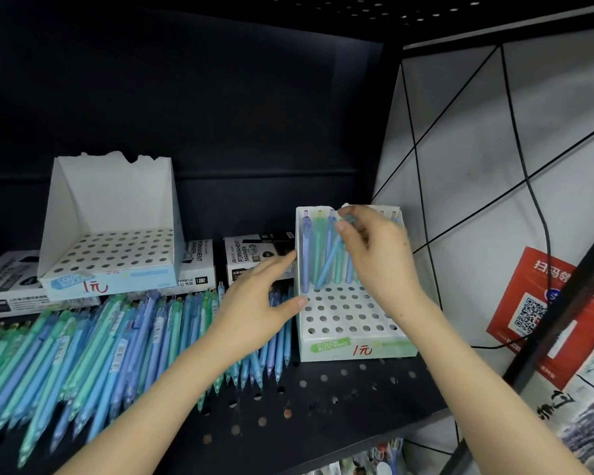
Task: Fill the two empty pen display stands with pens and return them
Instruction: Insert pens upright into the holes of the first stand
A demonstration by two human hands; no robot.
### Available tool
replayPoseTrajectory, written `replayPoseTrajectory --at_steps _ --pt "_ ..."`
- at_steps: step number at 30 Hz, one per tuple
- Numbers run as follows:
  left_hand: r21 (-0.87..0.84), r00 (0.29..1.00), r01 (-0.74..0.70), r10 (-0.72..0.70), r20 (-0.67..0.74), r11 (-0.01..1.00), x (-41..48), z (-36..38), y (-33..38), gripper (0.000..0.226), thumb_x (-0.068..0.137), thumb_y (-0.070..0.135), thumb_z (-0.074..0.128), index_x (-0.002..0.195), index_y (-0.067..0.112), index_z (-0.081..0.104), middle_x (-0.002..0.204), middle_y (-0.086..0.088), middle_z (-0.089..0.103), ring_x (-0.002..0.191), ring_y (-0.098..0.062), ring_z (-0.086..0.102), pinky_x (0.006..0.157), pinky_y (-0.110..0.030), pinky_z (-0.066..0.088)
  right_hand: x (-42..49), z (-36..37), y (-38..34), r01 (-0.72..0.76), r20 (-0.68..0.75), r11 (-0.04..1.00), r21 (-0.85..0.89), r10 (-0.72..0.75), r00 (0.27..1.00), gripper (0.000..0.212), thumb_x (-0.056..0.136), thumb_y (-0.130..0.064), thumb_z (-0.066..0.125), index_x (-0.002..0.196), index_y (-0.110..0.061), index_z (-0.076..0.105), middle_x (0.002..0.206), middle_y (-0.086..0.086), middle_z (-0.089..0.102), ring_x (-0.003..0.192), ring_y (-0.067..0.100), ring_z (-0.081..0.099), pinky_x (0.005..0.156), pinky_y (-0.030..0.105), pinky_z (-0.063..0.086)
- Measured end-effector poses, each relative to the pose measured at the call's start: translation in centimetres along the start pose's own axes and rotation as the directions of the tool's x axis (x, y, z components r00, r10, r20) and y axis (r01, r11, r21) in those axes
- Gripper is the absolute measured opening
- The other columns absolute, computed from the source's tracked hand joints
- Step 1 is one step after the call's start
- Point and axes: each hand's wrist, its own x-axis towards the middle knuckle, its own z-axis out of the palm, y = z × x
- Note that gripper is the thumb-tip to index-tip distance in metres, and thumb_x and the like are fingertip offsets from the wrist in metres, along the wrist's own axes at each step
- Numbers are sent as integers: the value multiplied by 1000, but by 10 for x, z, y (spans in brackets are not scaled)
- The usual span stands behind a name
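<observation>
A white pen display stand (354, 347) with a green label sits on the dark shelf at the right. Several blue and green pens stand in its back row. My right hand (374, 248) pinches the top of a light blue pen (328, 265) that leans with its tip in a second-row hole. My left hand (258, 303) touches the stand's left wall with straight fingers. A second white stand (114, 228) with a blue label has no pens in it and rests on boxes at the left. Loose pens (117, 341) lie spread over the shelf.
Permanent marker boxes (254, 255) lie at the back behind the pens. The perforated dark shelf (323, 402) has bare room in front of the right stand. A white wire-framed panel with a black cable and a red QR sign (542, 310) stands at the right.
</observation>
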Motion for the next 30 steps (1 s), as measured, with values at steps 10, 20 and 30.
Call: replayPoseTrajectory --at_steps 10,20,30 --pt "-22 997 -76 76 -10 997 2 5 -5 71 83 38 65 143 39 27 132 32 22 132 -3 31 112 -28 28 4 21 7 -118 78 993 16 116 990 16 83 -17 69 92 -10 59 72 -7 55 72 13 57 70 28 50" --pt "84 997 -43 48 -67 996 -6 -17 -5 50 87 42 59 135 33 46 139 12 44 130 -9 37 107 -27 31 -24 10 -14 -42 -155 998 -54 33 987 18 88 -28 62 99 -14 66 74 -11 59 62 6 54 62 26 46" --pt "294 885 397 -278 -373 869 -85 -104 -73 39 83 40 65 117 23 63 106 -1 59 98 -19 57 78 -27 41 -67 75 -56 102 428 977 -185 -14 904 53 90 -55 45 127 -17 49 96 1 64 81 16 62 70 31 51"
